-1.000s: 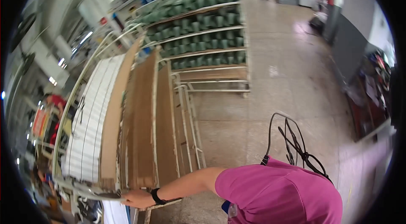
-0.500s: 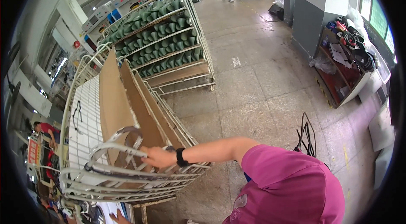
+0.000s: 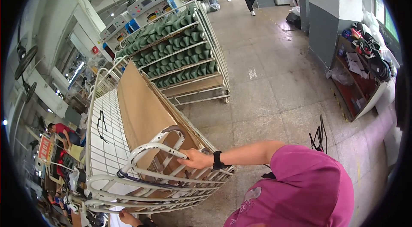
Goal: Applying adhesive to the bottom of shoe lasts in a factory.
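At one white cart [image 3: 112, 152], right hand [image 3: 195, 158] tight around one rail [image 3: 155, 146], left hand [image 3: 128, 218] unclear in grip

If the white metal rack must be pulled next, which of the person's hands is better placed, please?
Probably the right hand: its fingers close around the curved white handle. The left hand is at the picture's lower edge, only partly visible, so its hold is unclear.
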Action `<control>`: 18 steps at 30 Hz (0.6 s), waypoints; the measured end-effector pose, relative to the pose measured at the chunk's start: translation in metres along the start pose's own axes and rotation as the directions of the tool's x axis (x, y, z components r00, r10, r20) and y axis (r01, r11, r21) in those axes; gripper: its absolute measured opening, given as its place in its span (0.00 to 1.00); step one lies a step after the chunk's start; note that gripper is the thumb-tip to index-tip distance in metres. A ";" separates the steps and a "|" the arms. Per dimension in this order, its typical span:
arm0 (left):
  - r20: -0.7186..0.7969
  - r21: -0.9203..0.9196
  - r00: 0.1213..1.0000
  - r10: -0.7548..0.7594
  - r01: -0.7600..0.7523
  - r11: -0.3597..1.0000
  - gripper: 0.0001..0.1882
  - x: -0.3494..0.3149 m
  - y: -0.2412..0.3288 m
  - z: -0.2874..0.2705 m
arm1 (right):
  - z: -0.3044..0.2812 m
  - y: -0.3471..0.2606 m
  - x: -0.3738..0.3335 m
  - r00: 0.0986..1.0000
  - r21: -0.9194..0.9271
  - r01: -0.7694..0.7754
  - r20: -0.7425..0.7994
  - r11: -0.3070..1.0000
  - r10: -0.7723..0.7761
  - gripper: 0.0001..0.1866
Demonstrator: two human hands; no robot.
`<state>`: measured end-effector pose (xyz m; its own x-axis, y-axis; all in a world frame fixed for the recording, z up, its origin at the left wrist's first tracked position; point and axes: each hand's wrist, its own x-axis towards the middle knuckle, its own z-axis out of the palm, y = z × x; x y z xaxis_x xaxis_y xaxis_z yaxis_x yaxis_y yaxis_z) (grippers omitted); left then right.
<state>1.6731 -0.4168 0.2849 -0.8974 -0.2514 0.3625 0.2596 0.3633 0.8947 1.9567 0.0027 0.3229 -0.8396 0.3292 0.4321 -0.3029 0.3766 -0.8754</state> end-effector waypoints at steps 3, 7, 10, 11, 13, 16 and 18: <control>-0.315 0.124 0.947 0.069 -0.031 0.992 0.17 0.015 -0.003 -0.040 | -0.015 -0.022 -0.015 0.999 0.049 0.024 0.022 0.998 -0.025 0.13; -0.170 -0.260 0.985 0.024 -0.068 0.963 0.21 -0.037 0.039 -0.009 | -0.044 -0.007 -0.030 0.986 -0.010 0.134 -0.100 0.991 -0.134 0.10; -0.093 -0.257 0.991 -0.094 0.067 0.964 0.13 -0.040 0.049 -0.044 | -0.059 -0.022 -0.040 0.987 0.073 0.143 -0.090 0.987 -0.136 0.08; -0.159 0.035 0.985 -0.063 0.069 0.997 0.14 -0.024 0.031 -0.087 | -0.057 -0.029 -0.036 0.980 0.091 0.186 -0.088 0.978 -0.178 0.08; 0.042 -0.317 0.996 -0.079 0.088 0.944 0.16 -0.109 0.104 -0.017 | -0.089 -0.017 -0.048 0.980 0.030 0.151 -0.136 0.988 -0.146 0.09; -0.057 -0.006 0.996 -0.072 0.072 0.997 0.14 -0.132 0.094 -0.048 | -0.116 -0.024 -0.064 0.992 0.051 -0.006 -0.128 0.999 0.013 0.12; 0.156 -0.164 0.988 -0.009 0.035 0.986 0.09 -0.167 0.098 -0.035 | -0.136 0.001 -0.079 0.983 0.020 0.041 -0.182 0.999 -0.037 0.14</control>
<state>1.8607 -0.3704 0.3212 -0.9443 -0.1119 0.3094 0.2831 0.2024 0.9375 2.0841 0.0951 0.3170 -0.7318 0.4672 0.4963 -0.3460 0.3727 -0.8610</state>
